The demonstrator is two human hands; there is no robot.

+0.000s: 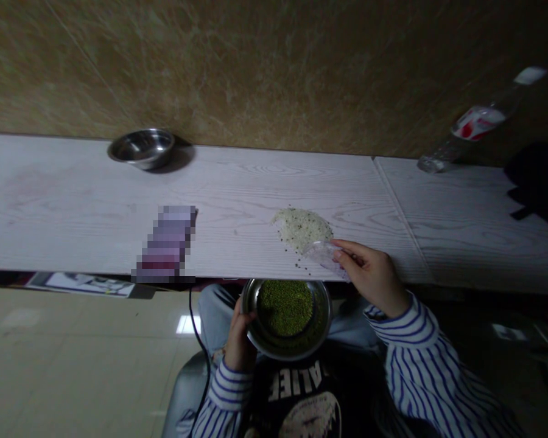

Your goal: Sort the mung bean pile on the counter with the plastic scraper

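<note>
My left hand [241,339] grips the left rim of a metal bowl [322,331], held over my lap just below the table's front edge. Many small green beans [287,307], which look like mung beans, cover the bowl's bottom. Between the thumb and fingers of my right hand [374,277] is a clear plastic piece [322,252], perhaps a lid or shallow cup; its full shape is hard to make out. It touches the near right side of a pile of white rice grains [304,226] on the table. Dark or green specks lie among and around the rice.
A second metal bowl [141,149] stands at the back left by the wall. A blurred-out flat object [168,243] lies near the front edge. At the back right stands a clear bottle [477,121], with a dark item [539,182] beside it. A black cable [194,322] hangs down.
</note>
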